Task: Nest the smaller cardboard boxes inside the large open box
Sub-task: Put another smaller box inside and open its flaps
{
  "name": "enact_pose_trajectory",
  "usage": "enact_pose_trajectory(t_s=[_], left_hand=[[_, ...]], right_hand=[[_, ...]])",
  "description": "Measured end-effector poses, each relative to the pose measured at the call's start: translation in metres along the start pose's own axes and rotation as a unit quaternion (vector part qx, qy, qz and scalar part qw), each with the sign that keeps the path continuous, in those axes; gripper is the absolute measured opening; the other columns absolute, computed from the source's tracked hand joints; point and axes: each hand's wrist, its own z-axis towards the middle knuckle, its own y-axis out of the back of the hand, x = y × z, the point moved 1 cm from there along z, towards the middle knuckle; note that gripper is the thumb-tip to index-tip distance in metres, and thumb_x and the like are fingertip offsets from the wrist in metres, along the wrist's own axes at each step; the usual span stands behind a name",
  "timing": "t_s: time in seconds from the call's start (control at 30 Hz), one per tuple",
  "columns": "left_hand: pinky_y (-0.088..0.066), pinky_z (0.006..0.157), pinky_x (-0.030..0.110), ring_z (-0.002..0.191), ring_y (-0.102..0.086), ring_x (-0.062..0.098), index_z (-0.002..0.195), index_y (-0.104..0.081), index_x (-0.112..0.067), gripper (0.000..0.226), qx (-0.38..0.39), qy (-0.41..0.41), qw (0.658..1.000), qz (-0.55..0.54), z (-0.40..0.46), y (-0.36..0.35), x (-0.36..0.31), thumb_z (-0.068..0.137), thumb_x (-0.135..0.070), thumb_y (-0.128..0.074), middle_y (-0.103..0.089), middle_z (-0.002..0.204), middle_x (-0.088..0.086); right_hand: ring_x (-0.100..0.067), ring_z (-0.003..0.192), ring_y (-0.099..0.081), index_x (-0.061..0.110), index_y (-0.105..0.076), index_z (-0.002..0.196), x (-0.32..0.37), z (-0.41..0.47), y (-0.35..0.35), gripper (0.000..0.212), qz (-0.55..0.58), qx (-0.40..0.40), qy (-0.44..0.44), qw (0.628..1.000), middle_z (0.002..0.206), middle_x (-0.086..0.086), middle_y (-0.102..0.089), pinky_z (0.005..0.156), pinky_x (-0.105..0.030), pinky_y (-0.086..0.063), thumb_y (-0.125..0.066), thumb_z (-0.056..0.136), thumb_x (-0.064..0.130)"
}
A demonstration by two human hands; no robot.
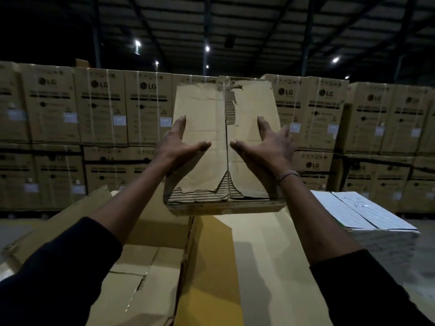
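Note:
A small worn cardboard box (207,128), its paper skin torn along the centre seam, is held up in front of me above the large open box (150,262). My left hand (179,147) presses flat on its left side and my right hand (268,147) on its right side. The fingers are straight and spread, and both thumbs point toward the seam. The far fingers are hidden behind the box's sides. The large box lies below with flaps spread, one wide flap (266,267) stretching to the right.
Stacks of printed appliance cartons (101,107) form a wall across the back. A white wrapped block (360,212) stands at the right. Bare concrete floor (16,229) shows at the left, and the warehouse is dim under roof lights.

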Motion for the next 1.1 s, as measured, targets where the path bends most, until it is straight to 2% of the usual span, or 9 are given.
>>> enact_pose_trajectory(t_s=[0.17, 0.37, 0.57, 0.7, 0.8, 0.87, 0.93, 1.03, 1.1], left_hand=[[-0.043, 0.109, 0.056, 0.147, -0.036, 0.039, 0.163, -0.017, -0.035, 0.127, -0.029, -0.003, 1.000, 0.000, 0.022, 0.047, 0.049, 0.058, -0.089, -0.066, -0.028, 0.168, 0.004], [-0.041, 0.113, 0.059, 0.149, -0.033, 0.039, 0.163, -0.019, -0.034, 0.117, -0.021, 0.006, 1.000, -0.009, 0.045, 0.102, 0.126, 0.070, -0.078, -0.074, -0.026, 0.169, 0.006], [-0.043, 0.109, 0.051, 0.147, -0.038, 0.038, 0.162, -0.024, -0.034, 0.122, 0.013, 0.041, 0.999, 0.001, 0.056, 0.142, 0.208, 0.062, -0.085, -0.073, -0.032, 0.166, 0.007], [-0.043, 0.110, 0.052, 0.144, -0.040, 0.038, 0.161, -0.028, -0.030, 0.121, 0.073, 0.063, 0.995, -0.017, 0.063, 0.157, 0.259, 0.062, -0.079, -0.078, -0.036, 0.163, 0.009], [-0.045, 0.098, 0.046, 0.142, -0.042, 0.036, 0.161, -0.030, -0.026, 0.119, 0.134, 0.086, 0.987, -0.024, 0.063, 0.161, 0.289, 0.065, -0.073, -0.081, -0.035, 0.163, 0.011], [-0.045, 0.098, 0.046, 0.141, -0.043, 0.035, 0.161, -0.030, -0.024, 0.117, 0.184, 0.096, 0.978, -0.004, 0.058, 0.158, 0.306, 0.067, -0.072, -0.080, -0.034, 0.164, 0.012], [-0.044, 0.101, 0.048, 0.142, -0.041, 0.035, 0.161, -0.029, -0.021, 0.116, 0.231, 0.095, 0.968, 0.019, 0.050, 0.151, 0.324, 0.069, -0.074, -0.078, -0.034, 0.164, 0.013], [-0.046, 0.093, 0.042, 0.134, -0.049, 0.034, 0.156, -0.035, -0.017, 0.116, 0.285, 0.084, 0.953, 0.055, 0.030, 0.132, 0.348, 0.068, -0.082, -0.072, -0.043, 0.156, 0.015], [-0.045, 0.102, 0.044, 0.129, -0.052, 0.033, 0.152, -0.041, -0.016, 0.116, 0.305, 0.082, 0.946, 0.078, 0.014, 0.114, 0.362, 0.065, -0.089, -0.067, -0.050, 0.150, 0.014]], right_hand=[[-0.050, 0.135, -0.036, 0.048, -0.020, 0.161, 0.065, 0.016, -0.032, 0.118, -0.016, 0.001, 0.033, 0.999, 0.155, -0.023, -0.023, 0.105, -0.056, -0.041, -0.057, 0.061, 0.099], [-0.054, 0.148, -0.022, 0.045, -0.021, 0.163, 0.141, 0.017, -0.083, 0.115, -0.022, 0.023, 0.040, 0.999, 0.164, -0.028, -0.014, 0.118, -0.060, -0.032, -0.061, 0.067, 0.094], [-0.054, 0.144, -0.030, 0.045, -0.023, 0.162, 0.206, -0.002, -0.146, 0.114, -0.044, 0.055, 0.008, 0.997, 0.163, -0.029, -0.016, 0.112, -0.054, -0.040, -0.058, 0.066, 0.096], [-0.054, 0.141, -0.035, 0.044, -0.026, 0.162, 0.231, -0.016, -0.185, 0.113, -0.044, 0.102, -0.014, 0.994, 0.163, -0.028, -0.019, 0.108, -0.055, -0.046, -0.057, 0.066, 0.096], [-0.047, 0.138, -0.042, 0.037, -0.033, 0.161, 0.233, -0.027, -0.213, 0.110, -0.029, 0.149, -0.022, 0.988, 0.160, -0.022, -0.033, 0.099, -0.046, -0.049, -0.058, 0.070, 0.093], [-0.043, 0.141, -0.039, 0.033, -0.037, 0.160, 0.228, -0.037, -0.230, 0.108, -0.007, 0.186, -0.036, 0.982, 0.159, -0.019, -0.037, 0.102, -0.043, -0.044, -0.060, 0.072, 0.091], [-0.041, 0.143, -0.036, 0.035, -0.039, 0.158, 0.220, -0.051, -0.248, 0.108, 0.007, 0.221, -0.073, 0.973, 0.159, -0.017, -0.036, 0.104, -0.047, -0.039, -0.062, 0.069, 0.092], [-0.039, 0.147, -0.035, 0.038, -0.041, 0.156, 0.206, -0.075, -0.274, 0.113, -0.005, 0.259, -0.123, 0.958, 0.162, -0.013, -0.037, 0.113, -0.053, -0.036, -0.059, 0.061, 0.097], [-0.037, 0.147, -0.038, 0.037, -0.041, 0.156, 0.196, -0.093, -0.287, 0.116, -0.011, 0.271, -0.148, 0.951, 0.163, -0.011, -0.039, 0.116, -0.052, -0.038, -0.058, 0.059, 0.099]])
